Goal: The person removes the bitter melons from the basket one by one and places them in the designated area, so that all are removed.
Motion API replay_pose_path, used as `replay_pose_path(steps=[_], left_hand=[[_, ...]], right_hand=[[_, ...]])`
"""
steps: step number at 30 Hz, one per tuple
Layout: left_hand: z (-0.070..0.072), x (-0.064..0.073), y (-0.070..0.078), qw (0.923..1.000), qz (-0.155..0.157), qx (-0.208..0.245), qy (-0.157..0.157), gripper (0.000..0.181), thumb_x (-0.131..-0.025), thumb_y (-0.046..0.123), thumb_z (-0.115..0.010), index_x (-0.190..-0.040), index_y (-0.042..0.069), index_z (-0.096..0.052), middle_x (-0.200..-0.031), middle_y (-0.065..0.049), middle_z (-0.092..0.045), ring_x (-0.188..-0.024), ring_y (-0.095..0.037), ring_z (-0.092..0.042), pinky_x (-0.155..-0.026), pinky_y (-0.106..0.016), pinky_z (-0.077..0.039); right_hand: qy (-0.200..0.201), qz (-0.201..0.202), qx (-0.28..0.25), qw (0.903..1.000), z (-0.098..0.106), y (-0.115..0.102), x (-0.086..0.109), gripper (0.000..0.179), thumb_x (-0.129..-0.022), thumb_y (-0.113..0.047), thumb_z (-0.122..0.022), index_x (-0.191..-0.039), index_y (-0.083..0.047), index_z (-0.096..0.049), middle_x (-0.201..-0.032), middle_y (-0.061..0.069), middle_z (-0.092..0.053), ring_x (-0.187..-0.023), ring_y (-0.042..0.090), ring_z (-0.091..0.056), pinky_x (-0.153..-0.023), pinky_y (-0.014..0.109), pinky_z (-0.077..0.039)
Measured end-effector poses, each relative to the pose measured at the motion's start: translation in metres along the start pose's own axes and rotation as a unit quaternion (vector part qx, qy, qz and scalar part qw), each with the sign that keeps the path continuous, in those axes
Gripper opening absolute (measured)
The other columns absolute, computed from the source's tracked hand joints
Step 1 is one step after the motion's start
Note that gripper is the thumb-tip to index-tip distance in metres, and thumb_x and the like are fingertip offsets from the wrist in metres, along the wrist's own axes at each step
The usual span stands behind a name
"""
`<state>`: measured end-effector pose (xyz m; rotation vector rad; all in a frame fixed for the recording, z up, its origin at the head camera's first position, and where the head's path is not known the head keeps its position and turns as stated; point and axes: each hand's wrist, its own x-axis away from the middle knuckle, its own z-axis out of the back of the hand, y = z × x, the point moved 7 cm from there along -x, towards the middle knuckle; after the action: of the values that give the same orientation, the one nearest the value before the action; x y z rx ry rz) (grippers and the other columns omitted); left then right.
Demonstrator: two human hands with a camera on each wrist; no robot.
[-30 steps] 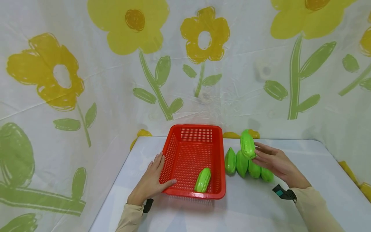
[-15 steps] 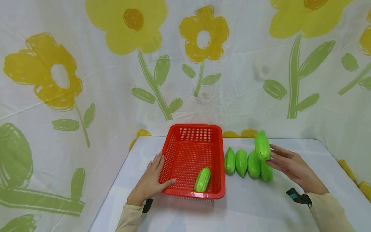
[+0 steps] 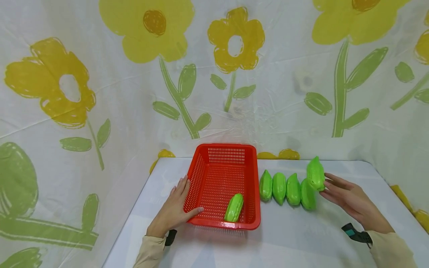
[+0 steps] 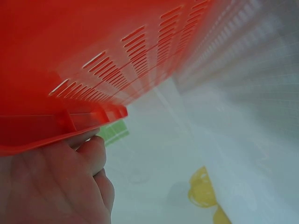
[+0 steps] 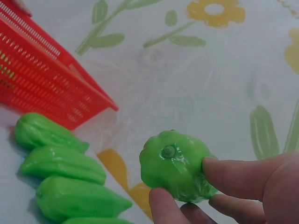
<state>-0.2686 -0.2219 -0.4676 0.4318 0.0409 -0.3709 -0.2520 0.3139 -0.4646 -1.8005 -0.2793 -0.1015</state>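
Observation:
In the head view my right hand (image 3: 352, 203) holds a bright green bitter melon (image 3: 315, 174) up by its lower end, pointed tip upward. The right wrist view shows the stem end of this bitter melon (image 5: 175, 165) between thumb and fingertips. My left hand (image 3: 172, 208) grips the near left corner of a red plastic basket (image 3: 246, 226), thumb over the rim and fingers along the outer side. Seen from the left wrist, its fingers (image 4: 93, 156) lie beneath the rim. One bitter melon (image 3: 234, 207) lies inside the basket, near its front right corner.
Several more bitter melons (image 3: 279, 188) lie side by side in a row on the white table (image 3: 288, 242), just right of the basket. The held one partly overlaps the row's right end in the head view. A flower-printed sheet (image 3: 281, 123) hangs behind and at the sides.
My right hand has moved right and slightly down with the bitter melon, from above the row to its right end. The left hand and the basket have stayed put.

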Motion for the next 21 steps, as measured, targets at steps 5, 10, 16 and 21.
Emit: replay_pose_path(steps=[5,10,16,21], left_hand=[[0.000,0.000,0.000,1.0000,-0.005,0.000,0.006,0.116,-0.087,0.073,-0.063,-0.165,0.002,-0.014,-0.176,-0.013,-0.009,-0.164,-0.033,-0.010,-0.131,-0.059,-0.018],[0.000,0.000,0.000,0.9999,-0.009,-0.005,0.010,0.115,-0.087,0.071,-0.064,-0.165,0.001,-0.015,-0.175,-0.015,-0.011,-0.163,-0.035,-0.012,-0.131,-0.059,-0.019],[0.001,0.000,0.002,0.9999,-0.006,-0.002,0.008,0.116,-0.087,0.072,-0.064,-0.165,0.002,-0.014,-0.176,-0.014,-0.010,-0.163,-0.034,-0.011,-0.131,-0.058,-0.018],[0.001,-0.001,0.001,0.9999,-0.007,-0.003,0.010,0.116,-0.087,0.072,-0.063,-0.165,0.002,-0.014,-0.176,-0.013,-0.009,-0.163,-0.035,-0.013,-0.131,-0.059,-0.019]], right_hand=[[0.018,-0.008,0.006,0.9998,0.012,0.008,0.002,0.034,-0.103,-0.008,-0.062,-0.117,-0.039,-0.066,-0.107,-0.022,-0.069,-0.099,0.004,-0.074,-0.089,0.026,-0.063],[0.027,-0.017,0.015,0.9994,0.022,0.016,0.006,0.038,-0.104,-0.009,-0.061,-0.129,-0.038,-0.059,-0.106,-0.023,-0.068,-0.098,0.003,-0.073,-0.090,0.027,-0.063],[0.033,-0.028,0.020,0.9989,0.033,0.024,0.010,0.038,-0.105,-0.010,-0.060,-0.129,-0.039,-0.059,-0.105,-0.023,-0.068,-0.097,0.004,-0.074,-0.091,0.028,-0.063],[0.029,-0.029,0.013,0.9991,0.038,0.031,0.010,0.036,-0.104,-0.008,-0.060,-0.103,-0.044,-0.067,-0.104,-0.021,-0.069,-0.096,0.006,-0.075,-0.089,0.028,-0.063]])
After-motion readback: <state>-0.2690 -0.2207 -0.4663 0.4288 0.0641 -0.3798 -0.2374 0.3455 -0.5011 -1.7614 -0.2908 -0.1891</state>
